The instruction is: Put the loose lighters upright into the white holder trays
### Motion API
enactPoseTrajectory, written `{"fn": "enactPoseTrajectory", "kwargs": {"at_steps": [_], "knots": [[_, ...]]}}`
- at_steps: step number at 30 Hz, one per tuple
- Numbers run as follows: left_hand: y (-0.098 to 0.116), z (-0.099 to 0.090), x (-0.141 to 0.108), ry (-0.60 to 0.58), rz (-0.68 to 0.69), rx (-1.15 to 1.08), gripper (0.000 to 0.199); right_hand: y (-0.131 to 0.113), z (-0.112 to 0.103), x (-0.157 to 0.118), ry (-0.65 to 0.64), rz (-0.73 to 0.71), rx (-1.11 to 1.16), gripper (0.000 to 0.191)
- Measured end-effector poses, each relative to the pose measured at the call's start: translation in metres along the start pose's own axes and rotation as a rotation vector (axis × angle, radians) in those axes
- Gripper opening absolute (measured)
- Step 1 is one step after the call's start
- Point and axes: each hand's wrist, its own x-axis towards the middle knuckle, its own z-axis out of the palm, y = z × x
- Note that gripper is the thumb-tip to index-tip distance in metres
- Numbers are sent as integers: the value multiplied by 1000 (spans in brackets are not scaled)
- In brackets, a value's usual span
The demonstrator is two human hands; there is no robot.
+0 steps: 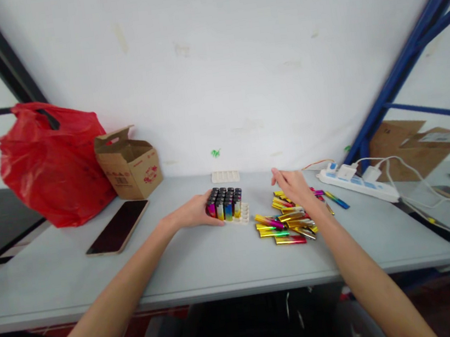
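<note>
Rows of lighters (224, 201) with black tops and shiny coloured bodies stand upright in a white slotted tray (244, 214). My left hand (196, 211) wraps round their left side, with the thumb along the front and the other fingertips hidden behind. A loose pile of metallic lighter casings (286, 222), mostly gold fading to pink, green or red, lies to the right of the tray. Over the far part of that pile is my right hand (292, 185), its fingers drawn together; whatever they may hold is hidden.
Another white slotted tray (225, 177) lies by the wall. On the left are a phone (118, 227), an open cardboard box (131, 167) and a red plastic bag (56, 166). A power strip (357, 184) with plugs and white cables runs along the right, beside a blue frame (390, 86).
</note>
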Motion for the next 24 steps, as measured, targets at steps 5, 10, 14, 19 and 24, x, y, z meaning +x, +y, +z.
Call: {"fn": "enactPoseTrajectory", "kwargs": {"at_steps": [5,10,14,19,24], "knots": [[2,-1,0,-11,-12,1,87,30,-17,13,154,118,-100,70],[5,-2,-2,-5,-24,4,89,73,-17,40,-151,67,-351,34],[5,-2,-2,-9,-14,0,89,102,-9,49,-455,139,-464,36],[1,0,-1,-1,-17,5,89,113,-10,49,-544,123,-440,29],[0,1,-1,9,-3,-15,85,104,-10,47,-594,88,-397,23]]}}
